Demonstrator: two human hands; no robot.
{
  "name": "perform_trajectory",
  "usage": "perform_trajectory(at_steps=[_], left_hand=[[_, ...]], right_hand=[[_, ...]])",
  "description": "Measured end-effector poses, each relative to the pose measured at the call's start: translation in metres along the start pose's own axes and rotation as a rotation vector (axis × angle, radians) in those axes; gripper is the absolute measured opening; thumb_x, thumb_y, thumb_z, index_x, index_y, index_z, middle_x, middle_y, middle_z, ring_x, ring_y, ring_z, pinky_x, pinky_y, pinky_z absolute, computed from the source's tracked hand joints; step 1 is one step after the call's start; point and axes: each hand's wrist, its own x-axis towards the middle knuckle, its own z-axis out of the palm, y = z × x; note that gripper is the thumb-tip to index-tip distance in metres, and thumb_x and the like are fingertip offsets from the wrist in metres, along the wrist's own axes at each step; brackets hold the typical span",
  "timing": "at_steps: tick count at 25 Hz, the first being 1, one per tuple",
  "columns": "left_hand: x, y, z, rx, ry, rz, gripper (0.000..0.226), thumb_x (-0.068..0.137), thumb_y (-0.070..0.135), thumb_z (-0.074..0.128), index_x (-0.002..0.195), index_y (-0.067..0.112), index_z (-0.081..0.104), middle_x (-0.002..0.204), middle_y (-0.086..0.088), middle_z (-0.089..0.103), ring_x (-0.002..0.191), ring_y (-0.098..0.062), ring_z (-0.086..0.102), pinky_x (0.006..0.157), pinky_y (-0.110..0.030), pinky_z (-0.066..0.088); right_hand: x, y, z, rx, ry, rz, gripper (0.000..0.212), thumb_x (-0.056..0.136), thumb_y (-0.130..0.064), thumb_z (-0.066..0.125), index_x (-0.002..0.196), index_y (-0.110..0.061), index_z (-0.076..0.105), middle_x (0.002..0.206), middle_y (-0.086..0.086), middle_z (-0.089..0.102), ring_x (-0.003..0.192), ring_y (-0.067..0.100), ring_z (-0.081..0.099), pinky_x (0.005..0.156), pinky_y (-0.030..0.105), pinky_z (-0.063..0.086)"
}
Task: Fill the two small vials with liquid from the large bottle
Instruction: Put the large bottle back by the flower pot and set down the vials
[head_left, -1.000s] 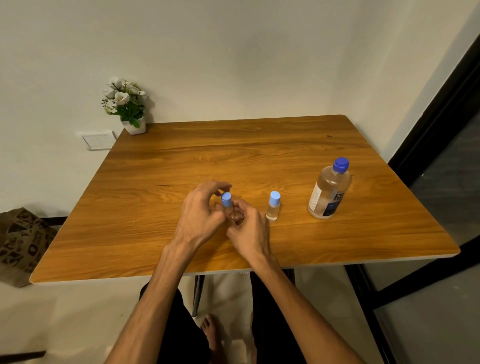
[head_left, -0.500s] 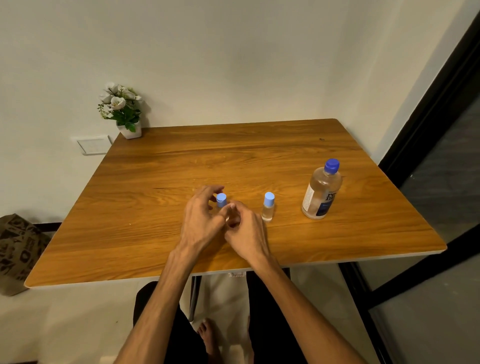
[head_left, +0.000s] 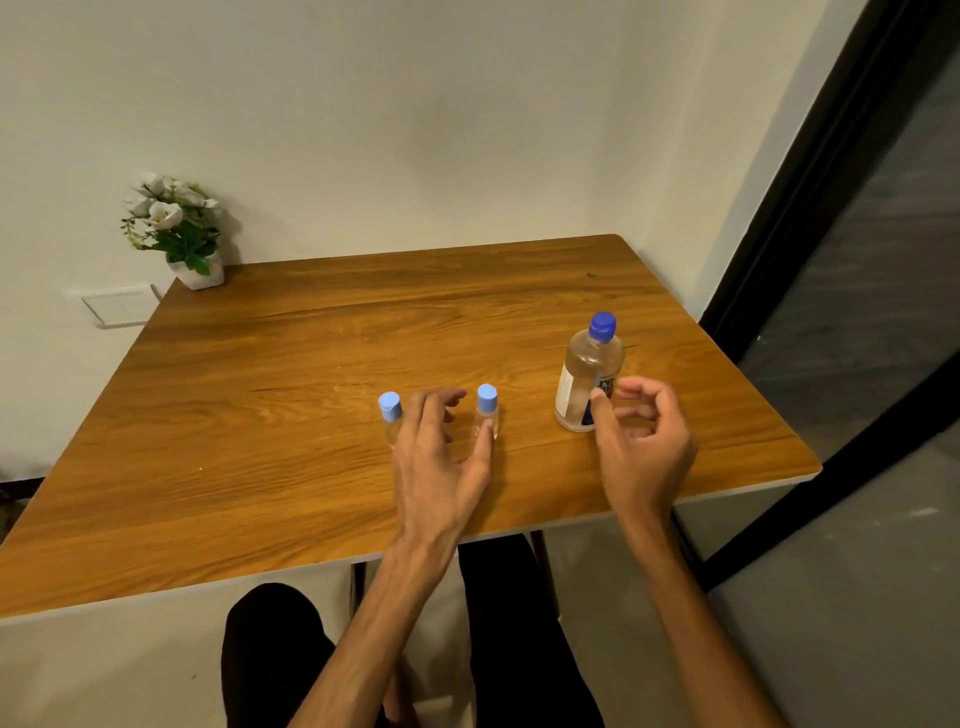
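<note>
Two small clear vials with light-blue caps stand upright on the wooden table: the left vial and the right vial. My left hand lies between them, fingers spread, thumb tip against the right vial's lower body, holding nothing. The large clear bottle with a dark-blue cap and a label stands to the right. My right hand hovers just beside its base, fingers curled and apart, thumb close to the label, not gripping it.
A small white pot of white flowers stands at the table's far left corner by the wall. A white wall plate sits left of the table. A dark door frame runs along the right.
Both hands let go of the left vial, which now stands alone. My left hand shifted right between the vials; my right hand moved right to the large bottle.
</note>
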Motion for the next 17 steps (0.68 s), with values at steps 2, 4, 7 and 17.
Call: perform_trajectory(at_steps=[2,4,7,17], left_hand=[[0.005,-0.002,0.018,0.047,-0.074,-0.135,0.057,0.082,0.034,0.085,0.131,0.016,0.060,0.124,0.001,0.061,0.100,-0.017,0.062,0.080,-0.035,0.058],[0.009,-0.006,0.030,0.084,-0.107,-0.187,0.063,0.080,0.039,0.086,0.132,0.016,0.060,0.126,0.000,0.061,0.102,-0.022,0.065,0.085,-0.039,0.058],[0.014,-0.007,0.037,0.118,-0.123,-0.175,0.050,0.080,0.036,0.085,0.121,0.012,0.067,0.111,-0.001,0.066,0.092,-0.023,0.066,0.078,-0.037,0.057],[0.042,-0.007,0.027,0.114,-0.154,-0.100,0.027,0.082,0.032,0.083,0.102,0.018,0.074,0.094,0.009,0.067,0.076,-0.006,0.057,0.067,-0.015,0.044]], right_hand=[[0.021,0.011,-0.003,-0.105,-0.049,0.056,0.066,0.077,-0.039,0.089,0.134,-0.024,0.059,0.131,-0.006,0.065,0.099,0.011,0.066,0.074,0.037,0.063],[0.035,0.018,0.001,-0.219,-0.167,0.095,0.090,0.072,-0.047,0.093,0.148,-0.027,0.048,0.146,-0.005,0.059,0.108,0.010,0.062,0.085,0.042,0.062],[0.045,0.019,0.011,-0.217,-0.280,0.084,0.091,0.070,-0.045,0.094,0.147,-0.028,0.048,0.143,-0.005,0.062,0.113,0.011,0.060,0.095,0.044,0.058],[0.102,-0.054,0.111,-0.058,-0.500,-0.021,0.065,0.076,-0.037,0.092,0.133,-0.022,0.065,0.132,-0.004,0.071,0.116,0.011,0.065,0.097,0.033,0.053]])
